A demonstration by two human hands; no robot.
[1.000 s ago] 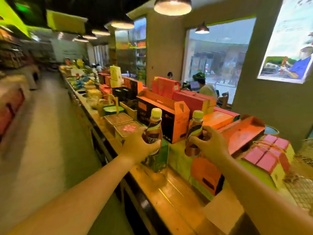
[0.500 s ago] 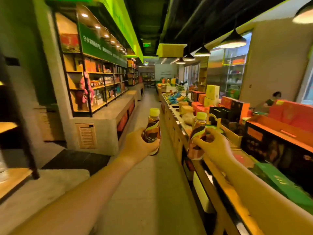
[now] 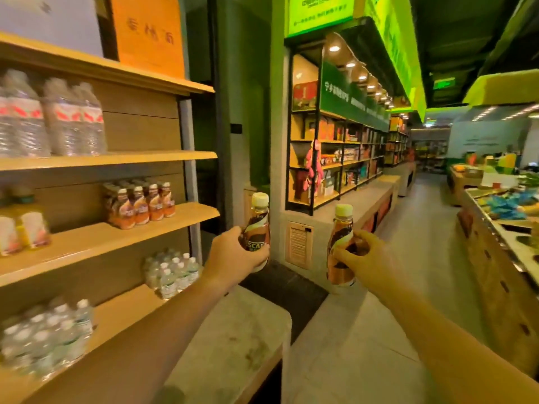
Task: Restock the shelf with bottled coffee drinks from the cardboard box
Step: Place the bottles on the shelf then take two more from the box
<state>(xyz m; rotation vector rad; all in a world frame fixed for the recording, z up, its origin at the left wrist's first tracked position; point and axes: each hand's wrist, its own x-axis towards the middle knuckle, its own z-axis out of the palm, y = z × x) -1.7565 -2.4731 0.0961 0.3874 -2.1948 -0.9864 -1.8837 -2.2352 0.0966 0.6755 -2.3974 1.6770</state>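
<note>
My left hand (image 3: 233, 258) grips a brown coffee bottle (image 3: 258, 225) with a pale yellow cap, held upright just right of the wooden shelf unit. My right hand (image 3: 364, 255) holds a second coffee bottle (image 3: 339, 246) upright over the aisle floor. On the third shelf board (image 3: 116, 237) stands a row of several similar coffee bottles (image 3: 140, 205), left of and slightly above my left hand. The cardboard box is not in view.
Water bottles (image 3: 49, 118) fill the shelf above, and small water bottles (image 3: 172, 272) stand on the lower shelves. A grey stone ledge (image 3: 233, 339) runs below my left arm. A display counter (image 3: 501, 258) lines the right side of the aisle.
My view has swung left from the display counter, past the aisle, to the wooden shelf unit. Both hands keep hold of their bottles in front of me.
</note>
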